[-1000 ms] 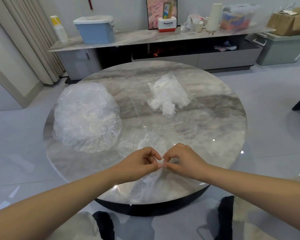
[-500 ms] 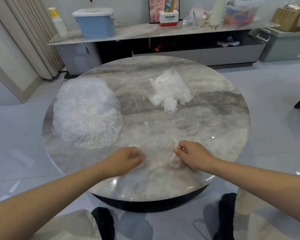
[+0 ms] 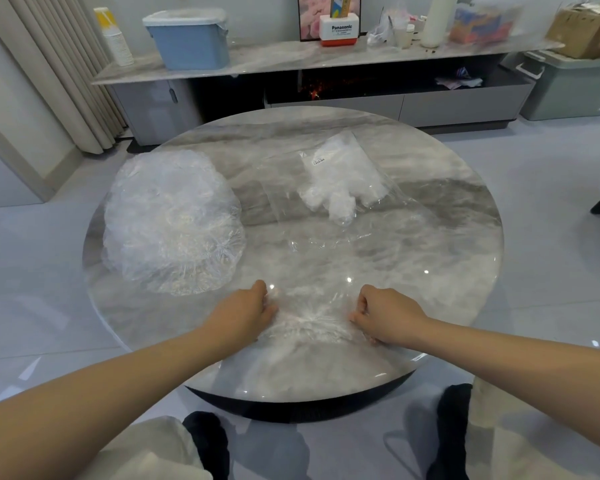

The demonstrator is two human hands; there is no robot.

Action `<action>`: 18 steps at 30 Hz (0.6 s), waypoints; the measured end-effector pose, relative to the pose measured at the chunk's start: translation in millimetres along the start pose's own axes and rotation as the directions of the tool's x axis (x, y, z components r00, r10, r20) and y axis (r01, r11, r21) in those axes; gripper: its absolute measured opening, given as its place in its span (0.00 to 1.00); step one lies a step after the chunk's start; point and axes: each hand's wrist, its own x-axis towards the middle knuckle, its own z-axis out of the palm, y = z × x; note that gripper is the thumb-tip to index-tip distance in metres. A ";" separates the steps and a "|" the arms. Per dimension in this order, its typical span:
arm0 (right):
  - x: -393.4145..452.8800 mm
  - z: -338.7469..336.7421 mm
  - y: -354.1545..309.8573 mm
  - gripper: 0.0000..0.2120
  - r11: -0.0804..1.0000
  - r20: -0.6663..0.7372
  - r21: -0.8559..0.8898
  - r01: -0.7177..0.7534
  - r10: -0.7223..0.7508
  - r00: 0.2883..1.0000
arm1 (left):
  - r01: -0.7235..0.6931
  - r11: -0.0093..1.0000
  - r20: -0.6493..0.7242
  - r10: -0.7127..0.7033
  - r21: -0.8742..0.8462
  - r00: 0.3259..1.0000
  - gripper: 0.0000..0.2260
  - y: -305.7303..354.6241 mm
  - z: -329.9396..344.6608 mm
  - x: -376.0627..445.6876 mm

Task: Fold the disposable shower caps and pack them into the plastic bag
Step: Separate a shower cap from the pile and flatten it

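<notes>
A clear shower cap (image 3: 310,317) lies stretched flat on the near part of the round marble table (image 3: 430,258). My left hand (image 3: 246,311) grips its left edge with curled fingers. My right hand (image 3: 385,315) pinches its right edge. A tall stack of unfolded clear shower caps (image 3: 170,220) sits on the table's left side. Toward the back middle lies a clear plastic bag (image 3: 340,181) with folded white caps inside and a small label near its top.
The table's near edge runs just below my wrists. Behind the table stands a low grey cabinet (image 3: 326,64) with a blue bin (image 3: 189,38), a cup stack and boxes. A green crate (image 3: 568,84) sits at the right, curtains at the left.
My hands were together pinching the bunched cap a second ago. They have moved apart, left hand leftward and right hand rightward, and the cap is now spread flat between them.
</notes>
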 end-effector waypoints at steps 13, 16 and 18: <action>-7.8 5.1 2.2 0.30 0.753 -0.120 -0.382 0.536 -0.615 0.779 | -0.322 0.889 -0.424 0.442 0.325 0.791 0.13 -0.1 1.1 5.2; -6.4 4.5 3.8 0.30 0.790 0.000 -0.341 0.509 -0.541 0.841 | -0.478 0.737 -0.157 0.607 0.477 0.779 0.22 5.4 14.6 1.9; -6.3 3.9 4.7 0.30 0.819 0.094 -0.322 0.475 -0.471 0.877 | -0.490 0.709 0.023 0.558 0.507 0.830 0.26 5.9 23.6 -3.5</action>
